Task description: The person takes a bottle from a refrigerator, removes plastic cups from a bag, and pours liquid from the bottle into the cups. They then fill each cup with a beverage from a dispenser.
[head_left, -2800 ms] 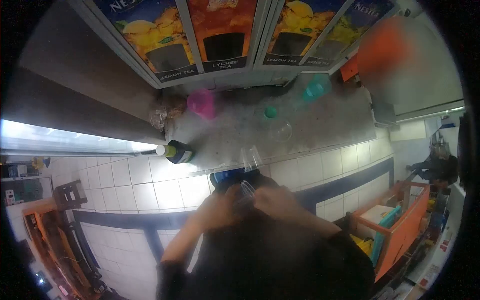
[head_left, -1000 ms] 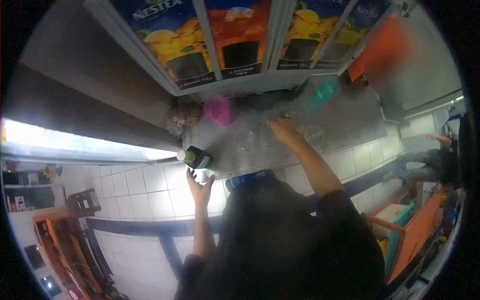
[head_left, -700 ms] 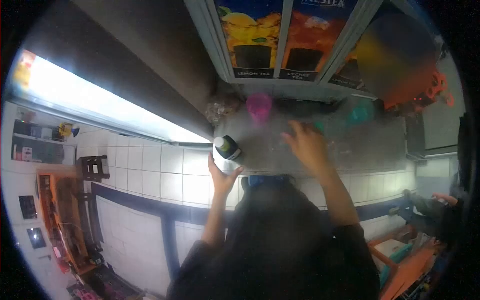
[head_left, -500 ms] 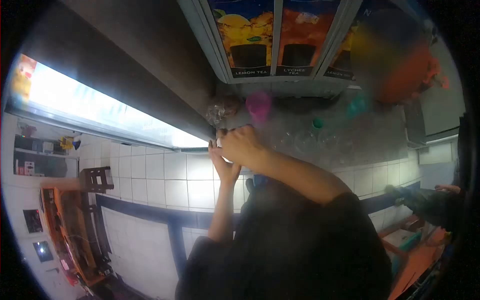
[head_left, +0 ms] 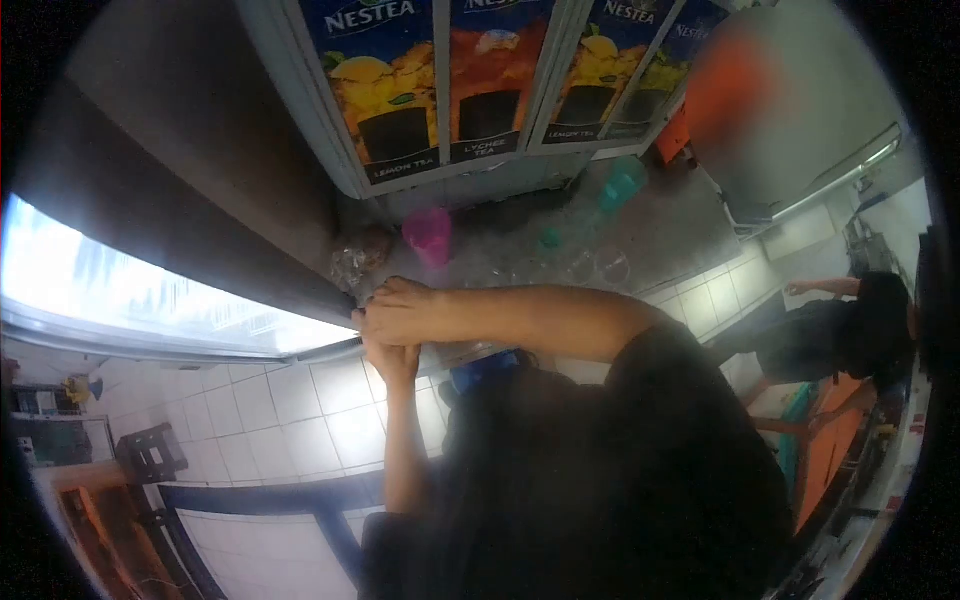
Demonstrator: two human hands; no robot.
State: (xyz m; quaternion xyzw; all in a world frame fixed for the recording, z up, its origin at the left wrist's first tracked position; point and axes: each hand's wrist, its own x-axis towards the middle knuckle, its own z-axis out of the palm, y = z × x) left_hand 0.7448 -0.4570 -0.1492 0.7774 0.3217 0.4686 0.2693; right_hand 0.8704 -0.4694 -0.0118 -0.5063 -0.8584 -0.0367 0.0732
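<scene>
My right hand [head_left: 402, 308] is closed, fingers curled, and lies over the top of my left hand [head_left: 390, 358]. The left hand comes up from below, its fingers bent and pressed against the right. Whatever the two hold between them is hidden. Both are close to the lower edge of a brightly lit glass-fronted cabinet [head_left: 150, 285]. Just beyond my hands, a crumpled clear plastic bag [head_left: 350, 264] and a pink plastic cup [head_left: 428, 238] are on a grey counter [head_left: 480, 225].
A drink dispenser [head_left: 490, 140] with tea panels stands behind the counter. Farther right are a teal cup [head_left: 622, 184], a small green item [head_left: 550, 237] and clear cups [head_left: 612, 265]. Another person [head_left: 840, 325] is at the right. A dark crate [head_left: 152, 453] sits at lower left.
The view has turned right, so the dispenser and cups appear farther left. A white bit seen between my hands earlier is now hidden. The other person shows more fully.
</scene>
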